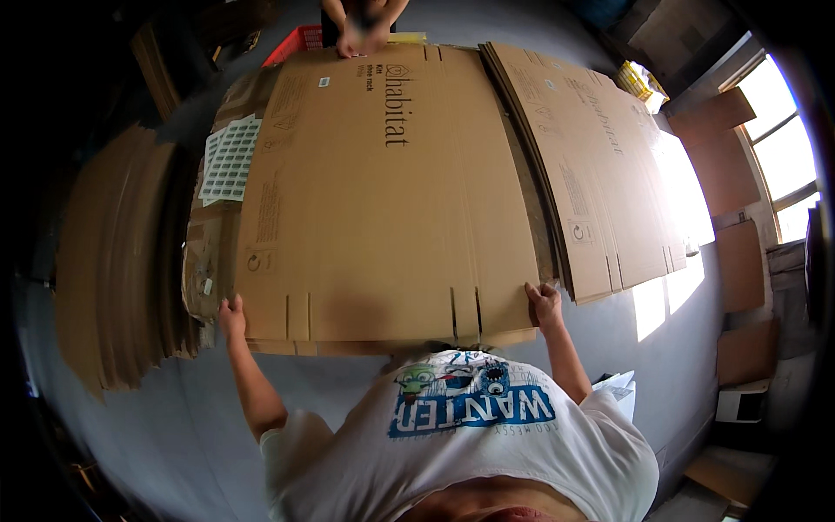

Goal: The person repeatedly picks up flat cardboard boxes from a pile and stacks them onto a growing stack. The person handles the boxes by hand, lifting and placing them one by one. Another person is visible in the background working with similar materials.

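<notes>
A large flattened cardboard box (374, 226) with dark print and slots along its edges lies across the table in front of me. My left hand (232, 318) is closed on its near left corner. At the near right corner my right hand (545, 304) grips the same flat box, thumb on top and the other fingers partly hidden. Across the table, a co-worker's hands (361, 39) are at the far edge of this box; they are blurred. Another cardboard edge shows just under the near side of the box.
To the right lies a stack of flattened boxes (600, 174). Sheets of labels (231, 161) rest at the table's left side. Upright cardboard sheets (113, 261) stand at the left. A red crate (296, 43) and a yellow basket (642, 85) are at the far side.
</notes>
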A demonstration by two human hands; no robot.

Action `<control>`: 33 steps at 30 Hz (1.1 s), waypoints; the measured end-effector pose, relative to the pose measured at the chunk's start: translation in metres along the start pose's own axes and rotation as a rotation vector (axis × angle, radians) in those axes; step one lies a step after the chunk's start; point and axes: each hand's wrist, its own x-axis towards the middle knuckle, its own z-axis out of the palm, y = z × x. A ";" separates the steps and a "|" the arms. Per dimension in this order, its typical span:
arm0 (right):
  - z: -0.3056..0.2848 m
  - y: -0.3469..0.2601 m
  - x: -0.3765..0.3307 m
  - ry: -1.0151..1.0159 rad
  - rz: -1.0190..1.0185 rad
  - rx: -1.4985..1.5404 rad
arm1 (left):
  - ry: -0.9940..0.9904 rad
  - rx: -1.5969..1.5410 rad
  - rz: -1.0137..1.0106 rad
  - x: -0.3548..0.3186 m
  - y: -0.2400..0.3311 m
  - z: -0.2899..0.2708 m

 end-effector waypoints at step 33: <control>-0.283 -0.073 0.086 0.446 -0.447 -1.122 | -0.633 -1.283 0.037 -0.324 0.545 0.221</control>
